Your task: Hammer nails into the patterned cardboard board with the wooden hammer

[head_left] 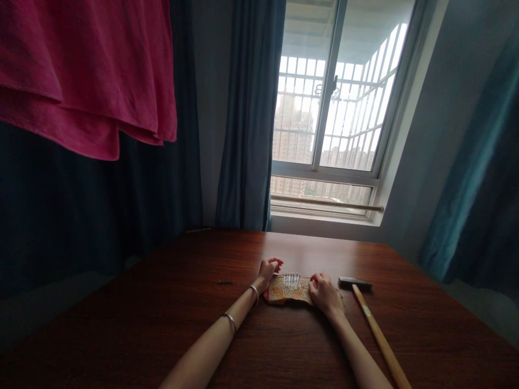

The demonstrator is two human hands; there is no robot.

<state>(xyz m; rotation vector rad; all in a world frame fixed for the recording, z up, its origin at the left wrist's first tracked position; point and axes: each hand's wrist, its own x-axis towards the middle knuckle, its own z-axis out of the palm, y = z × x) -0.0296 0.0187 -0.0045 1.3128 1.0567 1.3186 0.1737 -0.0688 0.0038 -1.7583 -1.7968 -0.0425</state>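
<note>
A short, pale piece of wood [279,292] with many small dark holes, orange patches and a ragged front edge lies on the table. Several metal nails [292,279] stand upright in a cluster near its middle. My left hand [269,270] is at the wood's far left corner, fingers curled in; whether anything is inside them I cannot make out. At the right end, my right hand [323,292] is closed over the wood, its fingertips mostly hidden. Right of that hand lies a hammer [355,283], its wooden handle pointing toward me.
A few thin dark nails [226,282] lie on the brown wooden table [162,313] to the left. Beyond the table are a barred window [324,108] and blue curtains [251,119]. A pink cloth [89,70] hangs at upper left.
</note>
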